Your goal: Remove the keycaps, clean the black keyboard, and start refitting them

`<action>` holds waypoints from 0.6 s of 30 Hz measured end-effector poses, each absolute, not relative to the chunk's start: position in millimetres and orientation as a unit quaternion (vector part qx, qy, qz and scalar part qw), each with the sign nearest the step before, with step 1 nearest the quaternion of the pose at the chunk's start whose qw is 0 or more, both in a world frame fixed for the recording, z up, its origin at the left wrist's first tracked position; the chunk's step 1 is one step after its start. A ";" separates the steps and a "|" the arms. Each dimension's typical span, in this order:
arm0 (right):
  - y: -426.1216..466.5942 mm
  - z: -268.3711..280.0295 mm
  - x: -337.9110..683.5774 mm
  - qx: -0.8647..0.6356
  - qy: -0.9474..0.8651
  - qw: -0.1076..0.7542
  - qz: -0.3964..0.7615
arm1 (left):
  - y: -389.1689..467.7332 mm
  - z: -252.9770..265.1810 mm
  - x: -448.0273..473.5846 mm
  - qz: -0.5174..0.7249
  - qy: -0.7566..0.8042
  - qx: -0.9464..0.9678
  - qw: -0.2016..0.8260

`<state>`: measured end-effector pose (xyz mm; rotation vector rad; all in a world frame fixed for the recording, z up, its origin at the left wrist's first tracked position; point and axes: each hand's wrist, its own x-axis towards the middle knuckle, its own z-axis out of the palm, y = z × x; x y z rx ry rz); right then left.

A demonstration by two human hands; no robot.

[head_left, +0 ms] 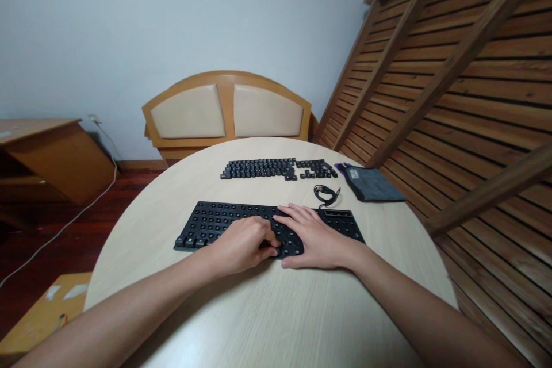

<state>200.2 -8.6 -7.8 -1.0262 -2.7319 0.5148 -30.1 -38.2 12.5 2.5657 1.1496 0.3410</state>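
A black keyboard [207, 219] lies on the round table, most of its key positions bare of caps. A few keycaps [190, 241] sit along its front left edge. My left hand [245, 241] is closed over the keyboard's front middle, thumb and fingertips pinched at the key positions; whatever they grip is hidden. With fingers spread, my right hand [314, 238] rests flat across the right part of the keyboard. Beyond it, loose black keycaps [259, 168] are laid out in rows, with a smaller group [314, 169] at their right.
A coiled black cable [326, 195] lies behind the keyboard. At the right of the pale table [146, 201] is a dark grey cloth [375, 184] with something purple beside it. Wooden slats [483, 92] lean along the right side; a headboard [228, 103] stands behind.
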 end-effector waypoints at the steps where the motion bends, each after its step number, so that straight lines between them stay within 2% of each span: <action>1: -8.6 -7.9 199.9 -0.344 -0.918 0.090 0.174 | -38.6 13.6 -29.5 0.113 0.402 0.897 0.147; 14: 3.6 14.3 202.5 -0.325 -0.922 0.073 0.194 | -28.4 12.2 -31.2 0.086 0.374 0.911 0.152; 18: 29.1 22.9 197.3 -0.393 -0.909 0.087 0.108 | -28.9 11.5 -32.5 0.090 0.368 0.911 0.162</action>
